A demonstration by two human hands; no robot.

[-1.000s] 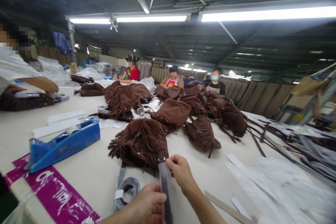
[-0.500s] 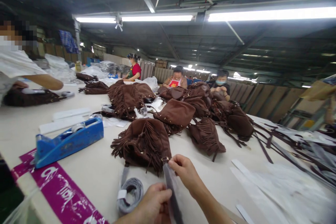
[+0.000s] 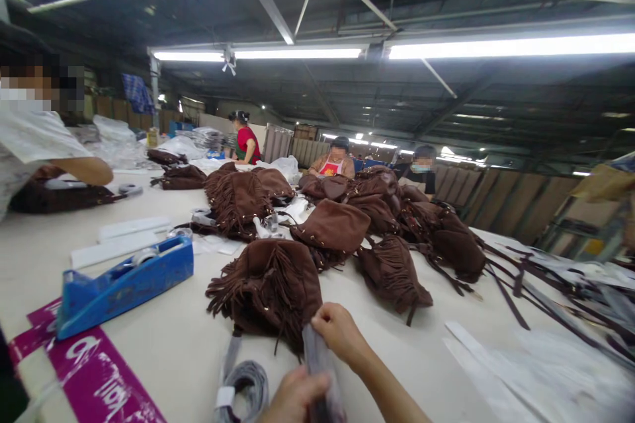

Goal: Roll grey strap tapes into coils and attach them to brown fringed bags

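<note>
A brown fringed bag (image 3: 268,287) lies on the pale table (image 3: 163,337) right in front of me. Its strap (image 3: 317,370), wrapped in grey film, runs from the bag toward me. My right hand (image 3: 337,334) pinches the strap close to the bag. Lower down, my left hand (image 3: 295,400) is closed round the same strap at the bottom edge of the picture. A coiled grey wrapped strap (image 3: 243,386) lies just left of my left hand.
A blue tape dispenser (image 3: 124,281) sits at the left above a magenta printed strip (image 3: 94,377). Several more brown fringed bags (image 3: 347,211) are heaped mid-table. White sheets (image 3: 536,370) and dark straps (image 3: 546,284) cover the right. A co-worker's arm (image 3: 79,172) rests far left; three people sit behind.
My view has tilted up a little, so both hands sit lower in the picture. My right hand has slid up the strap to the bag's edge.
</note>
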